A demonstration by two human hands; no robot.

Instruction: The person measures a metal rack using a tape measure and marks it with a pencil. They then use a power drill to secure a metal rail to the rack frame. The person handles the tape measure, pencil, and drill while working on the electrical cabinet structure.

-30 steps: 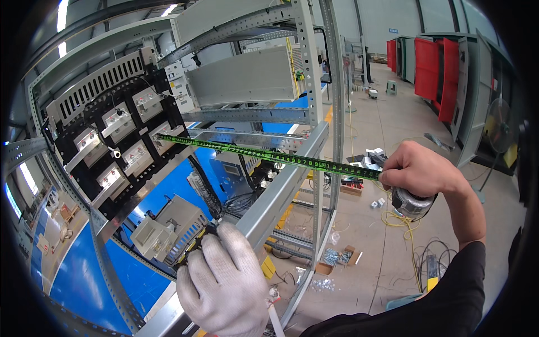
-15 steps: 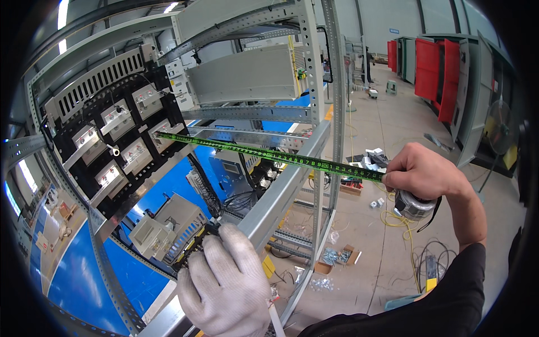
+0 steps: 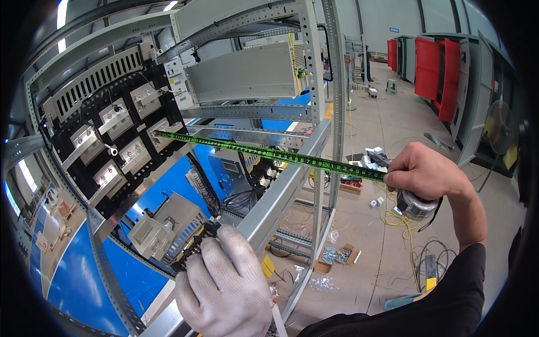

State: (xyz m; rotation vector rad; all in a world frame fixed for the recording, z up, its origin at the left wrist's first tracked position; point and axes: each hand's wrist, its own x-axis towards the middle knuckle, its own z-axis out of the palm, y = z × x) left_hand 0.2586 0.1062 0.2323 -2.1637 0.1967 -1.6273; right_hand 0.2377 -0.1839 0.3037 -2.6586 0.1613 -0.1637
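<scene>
A tape measure (image 3: 416, 206) with a dark, clear-looking case hangs beneath my bare right hand (image 3: 425, 171). That hand's thumb and fingers pinch the green blade close to the case. The blade stretches left across the metal frame, and its far end meets one of the metal-fronted units (image 3: 164, 135) on a black panel (image 3: 84, 168); how it catches there is too small to tell. My left hand (image 3: 227, 289), in a white knit glove, lies over the grey metal rail (image 3: 281, 196) with its fingers bent over the far edge. The fingertips are partly hidden.
Perforated steel uprights (image 3: 312, 73) and crossbars surround the panel. Below lie a grey slotted electrical unit (image 3: 168, 230) and bundled black cables. On the floor are a cardboard box of bolts (image 3: 337, 255), a yellow cord (image 3: 393, 219) and loose wires. Red cabinet doors (image 3: 438, 78) stand at the right.
My left hand has shifted very slightly, its fingers a little lower along the rail. The right hand and the stretched blade look almost unchanged.
</scene>
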